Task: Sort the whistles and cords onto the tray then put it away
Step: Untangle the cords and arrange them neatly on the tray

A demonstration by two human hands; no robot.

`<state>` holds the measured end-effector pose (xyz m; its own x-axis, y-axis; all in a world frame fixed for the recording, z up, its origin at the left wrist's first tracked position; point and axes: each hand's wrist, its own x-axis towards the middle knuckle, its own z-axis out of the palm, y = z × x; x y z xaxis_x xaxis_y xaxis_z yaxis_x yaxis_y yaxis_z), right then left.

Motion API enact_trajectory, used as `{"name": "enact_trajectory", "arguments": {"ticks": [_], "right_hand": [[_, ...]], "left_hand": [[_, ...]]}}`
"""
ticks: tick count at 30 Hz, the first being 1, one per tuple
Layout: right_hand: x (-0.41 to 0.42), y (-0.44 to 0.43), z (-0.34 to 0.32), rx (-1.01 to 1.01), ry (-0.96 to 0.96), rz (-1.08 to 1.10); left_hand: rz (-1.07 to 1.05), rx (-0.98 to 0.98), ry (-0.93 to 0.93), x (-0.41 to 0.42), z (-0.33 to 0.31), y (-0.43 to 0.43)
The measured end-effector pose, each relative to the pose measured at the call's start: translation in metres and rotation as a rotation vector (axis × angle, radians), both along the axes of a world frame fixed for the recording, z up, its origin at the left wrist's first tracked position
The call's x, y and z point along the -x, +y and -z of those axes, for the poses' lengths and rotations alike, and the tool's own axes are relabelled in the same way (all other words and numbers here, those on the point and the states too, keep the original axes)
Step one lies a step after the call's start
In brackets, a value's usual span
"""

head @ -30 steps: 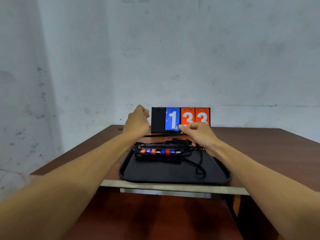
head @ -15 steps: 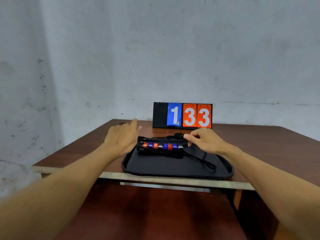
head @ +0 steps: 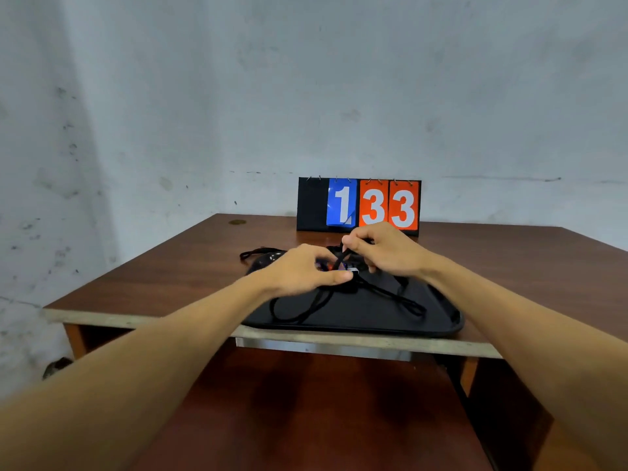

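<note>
We are in the sorting step: both hands work over the far part of the black tray [head: 438,329], which sits at the near edge of the brown bench [head: 176,273]. Our left hand [head: 302,270] is curled over the row of whistles [head: 351,269], thumb and fingers pinched at the end of the row, though we cannot tell whether it grips a whistle or the cord beside it. Our right hand [head: 384,253] is closed on a black cord [head: 341,258], lifting a strand up between thumb and forefinger just above the whistles. Most of the whistles are hidden under the hands; only a glimpse of red, blue and a pale end shows between them.

More cord lies in loose loops on the tray, one loop toward the near left and another trailing to the right, and a further loop [head: 258,253] lies off the tray on the bench at the far left. A flip scoreboard [head: 358,205] stands behind, well clear of the work.

We judge the next move needs the lifted strand laid down tidily without dragging the whistles out of line, and the stray loop gathered onto the tray. Only then can we take the tray by its rim and put it away
</note>
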<state>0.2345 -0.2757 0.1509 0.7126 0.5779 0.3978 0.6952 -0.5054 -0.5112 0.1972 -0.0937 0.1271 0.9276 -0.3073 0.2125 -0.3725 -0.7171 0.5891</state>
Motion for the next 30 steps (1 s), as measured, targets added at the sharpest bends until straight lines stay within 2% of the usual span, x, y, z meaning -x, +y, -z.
{"name": "enact_trajectory", "arguments": {"ticks": [3, 7, 11, 14, 19, 24, 27, 30], "right_hand": [[-0.003, -0.009, -0.001, -0.04, 0.006, 0.002], [-0.014, -0.032, 0.012, 0.019, -0.002, 0.074], [-0.032, -0.049, 0.035, 0.139, -0.005, 0.118], [-0.037, -0.059, 0.047, 0.142, -0.044, 0.154], [-0.046, -0.079, 0.063, 0.095, -0.046, 0.239], [-0.053, -0.085, 0.065, 0.12, 0.01, 0.34], [-0.05, -0.077, 0.06, 0.282, 0.107, 0.279], [-0.047, -0.07, 0.055, 0.491, 0.118, 0.218]], "left_hand": [[0.041, 0.193, 0.089, -0.005, 0.004, -0.018], [-0.052, 0.535, 0.224, -0.014, 0.012, -0.022], [-0.193, 0.727, 0.173, -0.028, 0.02, -0.023], [-0.293, 0.838, 0.075, -0.037, 0.027, -0.025], [-0.497, 0.913, -0.097, -0.046, 0.041, -0.019], [-0.6, 0.856, -0.281, -0.047, 0.041, -0.019], [-0.573, 0.793, -0.321, -0.043, 0.041, -0.023], [-0.536, 0.707, -0.367, -0.037, 0.04, -0.028]]}}
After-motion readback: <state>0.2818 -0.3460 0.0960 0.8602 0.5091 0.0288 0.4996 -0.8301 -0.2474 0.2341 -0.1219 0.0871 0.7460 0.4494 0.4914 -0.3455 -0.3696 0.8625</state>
